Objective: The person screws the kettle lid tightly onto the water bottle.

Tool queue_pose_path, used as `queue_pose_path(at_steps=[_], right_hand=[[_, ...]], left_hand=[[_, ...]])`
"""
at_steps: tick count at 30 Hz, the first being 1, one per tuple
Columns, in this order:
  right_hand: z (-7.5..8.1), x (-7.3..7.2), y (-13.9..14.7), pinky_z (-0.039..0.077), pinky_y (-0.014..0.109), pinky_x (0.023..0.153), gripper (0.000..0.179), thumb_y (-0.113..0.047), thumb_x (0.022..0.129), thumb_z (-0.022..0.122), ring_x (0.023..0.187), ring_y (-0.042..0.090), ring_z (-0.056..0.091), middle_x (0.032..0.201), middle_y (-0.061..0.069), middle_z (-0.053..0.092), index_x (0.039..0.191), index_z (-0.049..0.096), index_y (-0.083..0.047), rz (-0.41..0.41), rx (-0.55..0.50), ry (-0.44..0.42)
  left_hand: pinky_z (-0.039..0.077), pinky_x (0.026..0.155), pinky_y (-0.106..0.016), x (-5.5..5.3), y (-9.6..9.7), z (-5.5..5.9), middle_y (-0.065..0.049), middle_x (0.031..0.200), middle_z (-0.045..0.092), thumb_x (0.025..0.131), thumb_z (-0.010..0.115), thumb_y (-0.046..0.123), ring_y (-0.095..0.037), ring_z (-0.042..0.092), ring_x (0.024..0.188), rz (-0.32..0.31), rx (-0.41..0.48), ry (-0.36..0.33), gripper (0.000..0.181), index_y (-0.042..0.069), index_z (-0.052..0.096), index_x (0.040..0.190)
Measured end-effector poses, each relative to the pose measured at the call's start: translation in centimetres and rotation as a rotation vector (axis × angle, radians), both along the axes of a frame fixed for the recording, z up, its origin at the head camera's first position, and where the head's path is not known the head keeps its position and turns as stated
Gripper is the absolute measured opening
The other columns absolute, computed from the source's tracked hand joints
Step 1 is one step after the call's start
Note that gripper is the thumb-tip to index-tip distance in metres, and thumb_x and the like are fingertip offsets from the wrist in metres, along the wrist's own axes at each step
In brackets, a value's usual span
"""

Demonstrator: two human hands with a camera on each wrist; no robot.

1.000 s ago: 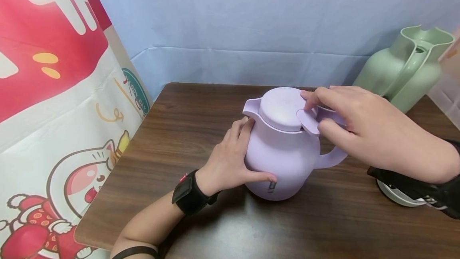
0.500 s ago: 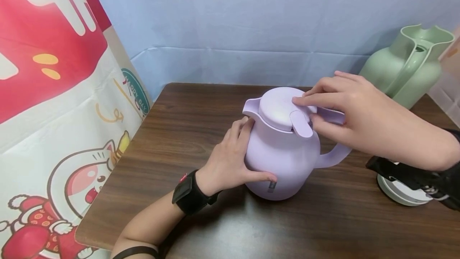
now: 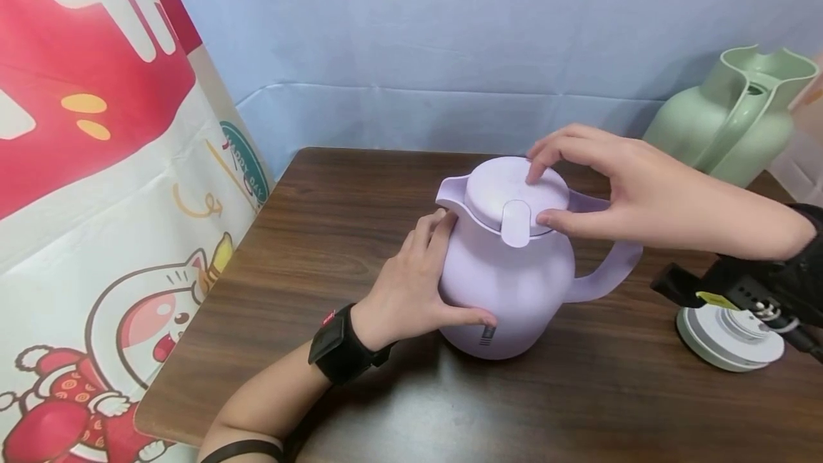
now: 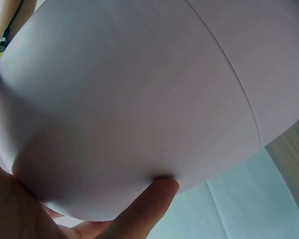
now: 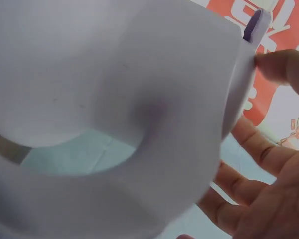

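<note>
A lilac thermos jug (image 3: pixel 508 284) stands upright on the brown table, its spout at the left and its handle (image 3: pixel 604 274) at the right. Against the left side of its body, the left hand (image 3: pixel 411 284) holds it with fingers and thumb spread round the curve. In its mouth sits the round lilac lid (image 3: pixel 498 184), whose tab (image 3: pixel 516 223) points to the front. The right hand (image 3: pixel 611 181) grips this lid, thumb at the near edge beside the tab and fingertips on the far side. The right wrist view shows thumb and fingers around the lid's rim.
A green jug (image 3: pixel 726 123) without a lid stands at the back right. A white and green lid (image 3: pixel 733 341) lies on the table (image 3: pixel 360 227) at the right, partly behind the right wrist's gear. A pale blue sheet (image 3: pixel 411 34) hangs behind.
The lid's tab has swung from the handle side round to the front, clockwise from above. The right hand has shifted its fingers over the lid; the left hand has stayed put.
</note>
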State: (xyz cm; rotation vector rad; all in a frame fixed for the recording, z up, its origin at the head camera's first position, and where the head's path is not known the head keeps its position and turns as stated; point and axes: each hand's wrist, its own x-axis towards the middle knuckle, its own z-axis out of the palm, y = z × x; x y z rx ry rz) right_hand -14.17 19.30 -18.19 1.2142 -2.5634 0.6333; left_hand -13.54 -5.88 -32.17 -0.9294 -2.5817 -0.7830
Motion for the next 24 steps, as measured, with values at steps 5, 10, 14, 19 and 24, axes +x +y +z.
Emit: queue_pose_path(at_steps=[5, 10, 14, 19, 24], right_hand=[[0.0, 0.1, -0.7, 0.042, 0.022, 0.089, 0.059, -0.028, 0.079, 0.079, 0.116, 0.012, 0.049, 0.135, -0.004, 0.049, 0.131, 0.052, -0.026, -0.070, 0.033, -0.146], [-0.2, 0.0, -1.6, 0.036, 0.053, 0.098, 0.074, -0.035, 0.082, 0.075, 0.134, 0.024, 0.035, 0.149, -0.003, 0.035, 0.145, 0.037, -0.034, -0.086, 0.048, -0.213], [-0.5, -0.1, -2.5, 0.029, 0.055, 0.103, 0.072, -0.038, 0.085, 0.071, 0.139, 0.023, 0.025, 0.152, -0.005, 0.029, 0.146, 0.035, -0.031, -0.084, 0.046, -0.234], [-1.2, -0.1, -3.2, 0.019, 0.051, 0.109, 0.062, -0.038, 0.091, 0.063, 0.140, 0.022, 0.023, 0.151, -0.001, 0.031, 0.146, 0.038, -0.023, -0.058, 0.068, -0.138], [-1.5, -0.4, -2.5, 0.009, 0.049, 0.112, 0.057, -0.023, 0.098, 0.051, 0.141, 0.024, 0.019, 0.154, 0.003, 0.026, 0.150, 0.029, -0.016, 0.077, 0.039, -0.123]], left_hand=[[0.054, 0.065, -0.034, 0.0, 0.0, 0.0, -0.005, 0.138, 0.032, 0.055, 0.073, 0.075, -0.017, 0.043, 0.117, -0.002, -0.002, 0.002, 0.124, 0.018, 0.016, 0.150], [0.054, 0.066, -0.035, 0.0, 0.1, 0.0, -0.005, 0.139, 0.031, 0.055, 0.073, 0.075, -0.018, 0.041, 0.119, -0.009, -0.004, 0.008, 0.125, 0.019, 0.015, 0.150], [0.054, 0.065, -0.034, 0.1, 0.2, 0.0, -0.004, 0.139, 0.030, 0.056, 0.074, 0.074, -0.017, 0.042, 0.119, -0.017, 0.003, 0.012, 0.125, 0.019, 0.014, 0.151], [0.054, 0.065, -0.033, 0.1, 0.2, 0.0, -0.003, 0.141, 0.029, 0.056, 0.074, 0.073, -0.016, 0.041, 0.118, -0.029, 0.010, 0.005, 0.126, 0.023, 0.009, 0.152], [0.054, 0.066, -0.033, 0.1, 0.1, 0.0, -0.003, 0.141, 0.029, 0.056, 0.074, 0.073, -0.016, 0.041, 0.117, -0.027, 0.007, 0.004, 0.126, 0.022, 0.010, 0.152]])
